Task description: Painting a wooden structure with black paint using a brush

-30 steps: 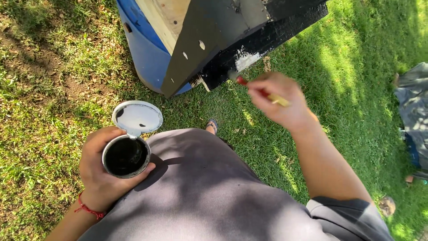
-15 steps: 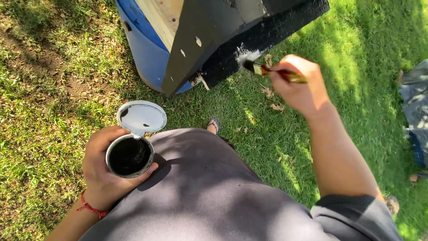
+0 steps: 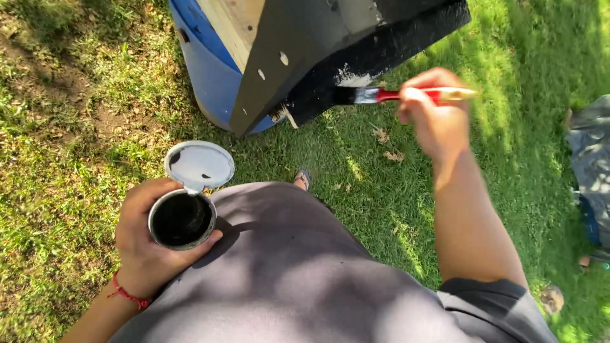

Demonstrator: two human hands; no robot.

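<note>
Paintbrush clenched in right hand, grip wrapped round red and pale handle, black-loaded bristles ahead of grip touching edge of black-painted board. Probably light and stiff in handle, soft at bristles, wet and smeary forward of grip; best taken on handle. Paint can grasped round its wall by left hand, lid hinged open just beyond grip; likely sloshy, wanting level carriage.

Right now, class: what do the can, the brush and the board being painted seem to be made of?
Can, held in the left hand: probably metal, with a thin shiny rim and a bent-back lid.
Brush, in the right hand: glossy red handle, wood or plastic, with a bright, likely metal band.
Board: apparently wood under matte black paint; a bare pale patch shows.
</note>
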